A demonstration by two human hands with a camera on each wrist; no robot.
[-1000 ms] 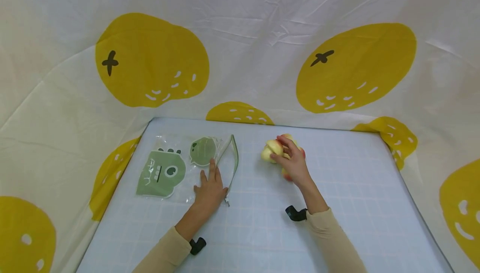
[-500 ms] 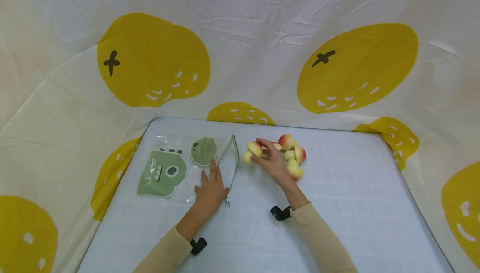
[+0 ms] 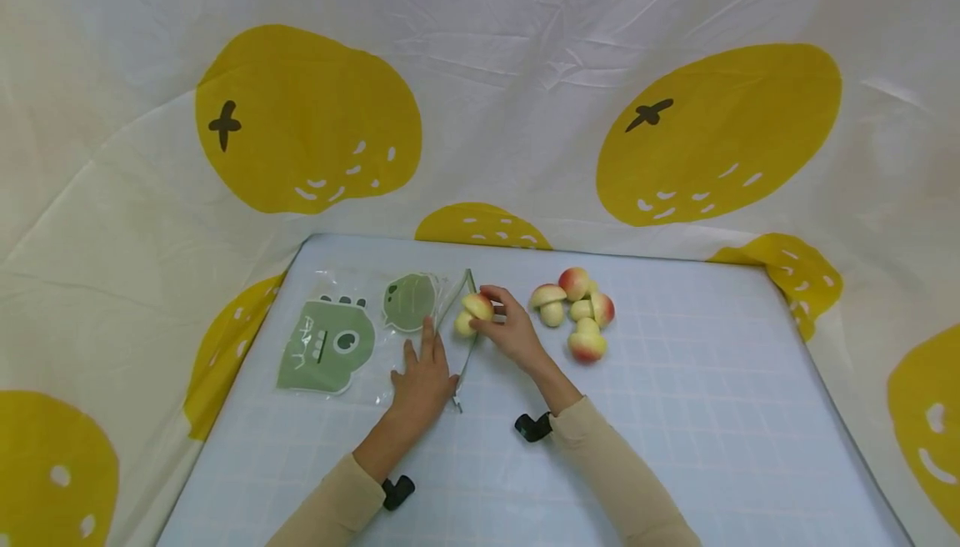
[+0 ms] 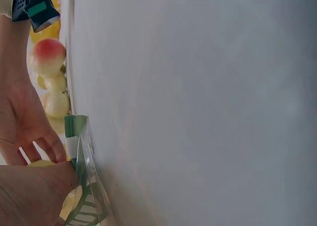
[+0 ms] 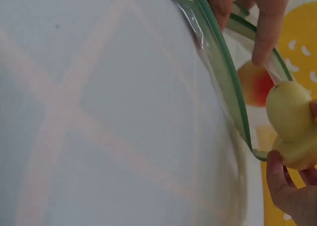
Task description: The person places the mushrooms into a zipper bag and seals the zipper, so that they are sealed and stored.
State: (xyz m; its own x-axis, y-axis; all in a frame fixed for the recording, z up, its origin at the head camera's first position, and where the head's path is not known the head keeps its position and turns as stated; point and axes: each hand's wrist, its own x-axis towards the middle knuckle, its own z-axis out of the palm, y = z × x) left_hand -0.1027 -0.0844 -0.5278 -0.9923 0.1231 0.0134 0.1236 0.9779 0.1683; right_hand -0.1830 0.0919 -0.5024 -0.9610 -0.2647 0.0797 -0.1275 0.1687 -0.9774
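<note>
My right hand (image 3: 513, 332) pinches a toy mushroom (image 3: 476, 312), yellow with a red-tinged cap, at the mouth of a clear zip bag (image 3: 390, 359). Green cartoon creatures are printed on the bag, and its mouth has a green zip strip (image 5: 233, 70). My left hand (image 3: 422, 376) lies over the bag near that mouth, fingers straight and spread. In the right wrist view, its fingers reach over the parted rims, and a red-and-yellow rounded thing (image 5: 255, 84) shows between them. The held mushroom (image 5: 290, 112) is right beside the rim there.
Several more toy mushrooms (image 3: 587, 341) lie grouped right of the right hand. A pale checked cloth (image 3: 712, 414) covers the table. Behind and beside it hangs a white curtain (image 3: 510, 113) with yellow fruit prints. A dark wrist camera (image 3: 533, 427) sits on the right wrist.
My right hand has picked a toy mushroom from the group and carried it left to the bag's mouth. My left hand has stayed on the bag.
</note>
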